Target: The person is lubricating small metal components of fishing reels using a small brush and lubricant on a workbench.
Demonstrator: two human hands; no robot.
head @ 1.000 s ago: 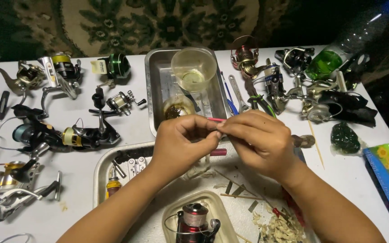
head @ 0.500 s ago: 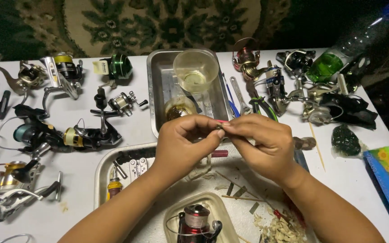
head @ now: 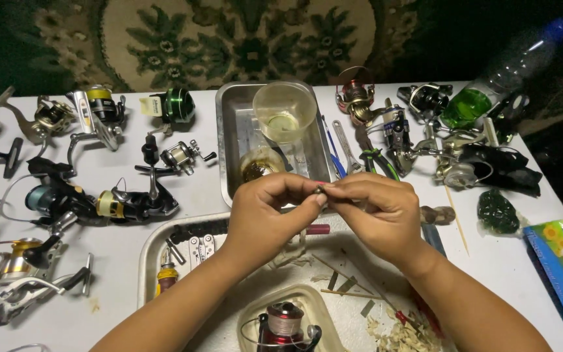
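Head view | my left hand (head: 265, 215) and right hand (head: 376, 215) pinch one small dark part (head: 320, 189) between fingertips | judged light, stiff, easily dropped; grip its edges.

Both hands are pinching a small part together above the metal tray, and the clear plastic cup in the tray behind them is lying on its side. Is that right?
Not quite. The head view shows the clear plastic cup standing upright in the rear metal tray, not on its side. The rest holds: the left hand and right hand meet at their fingertips on a small part above the near tray.
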